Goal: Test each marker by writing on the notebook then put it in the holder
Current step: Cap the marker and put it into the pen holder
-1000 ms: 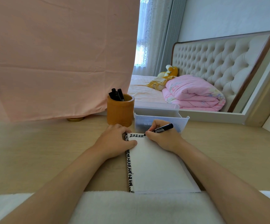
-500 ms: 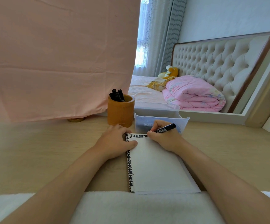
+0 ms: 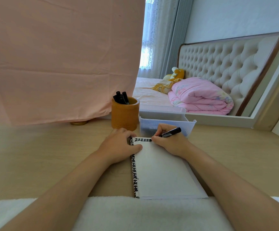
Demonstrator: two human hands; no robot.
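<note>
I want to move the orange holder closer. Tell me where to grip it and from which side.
Grip the orange holder around its mid wall, coming from its left side. It is a plain upright cylinder, so a wrap grip suits it. The markers stick out of the top, the clear bin crowds its right, and the left hand lies just in front.

**A bedroom at home**

We're in somebody's bedroom: a bed (image 3: 150, 92) with a padded headboard (image 3: 222, 64), a folded pink quilt (image 3: 200, 95), a soft toy (image 3: 177, 74), curtains (image 3: 167, 37) at the window, and a wooden desk (image 3: 43, 155) alongside.
</note>
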